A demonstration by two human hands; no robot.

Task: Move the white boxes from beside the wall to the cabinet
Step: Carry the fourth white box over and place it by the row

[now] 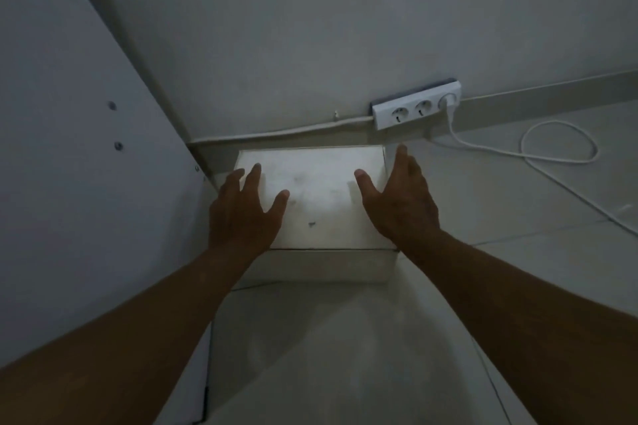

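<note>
- Head view: the square white cardboard box (317, 197) sits on the pale floor (345, 355) against the grey wall (310, 28), in the corner by a white panel (69, 148).
- The left hand (241, 214) and right hand (397, 200) spread open and apart over its lid, gripping nothing.
- Risk: the lid may lift off alone.
- Risk: the white cable (559, 155) from the socket strip (416, 107) lies nearby and could snag a foot.

No text, label, brand, number or sign can be read anywhere in this dim view.
</note>
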